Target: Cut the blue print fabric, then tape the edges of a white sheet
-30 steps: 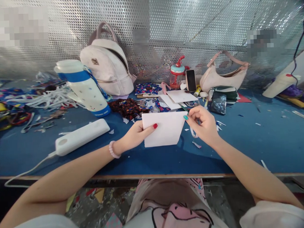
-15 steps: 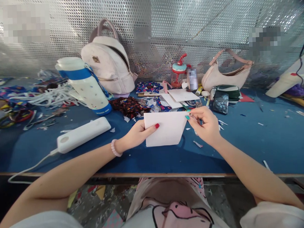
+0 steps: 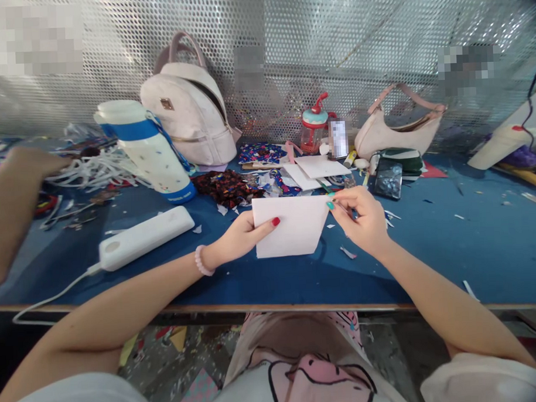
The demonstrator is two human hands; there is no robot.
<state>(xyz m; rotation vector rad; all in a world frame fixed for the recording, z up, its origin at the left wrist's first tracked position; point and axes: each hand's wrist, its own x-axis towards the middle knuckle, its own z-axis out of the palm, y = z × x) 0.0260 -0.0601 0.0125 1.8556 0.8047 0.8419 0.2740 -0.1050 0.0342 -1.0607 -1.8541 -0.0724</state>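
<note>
My left hand point(image 3: 240, 237) pinches the left edge of a white sheet of paper point(image 3: 293, 226) held just above the blue table point(image 3: 450, 253); the thumb lies on top. My right hand point(image 3: 360, 218) is closed at the sheet's upper right corner, thumb and fingers pressed together on it. A thin object seems to run through the right fingers, but I cannot make out what it is. The sheet's lower right corner is cut at a slant.
A white power strip point(image 3: 141, 237) with its cable lies left of my hands. Behind stand a white and blue bottle point(image 3: 147, 149), a white backpack point(image 3: 190, 110), a small drink bottle point(image 3: 313, 123), a pink handbag point(image 3: 397, 129), a phone point(image 3: 385, 178) and paper sheets point(image 3: 313, 171). Another person's arm point(image 3: 10, 198) reaches in at left.
Another person's arm has come in from the left edge over the scraps there. My two hands and the white sheet have hardly moved.
</note>
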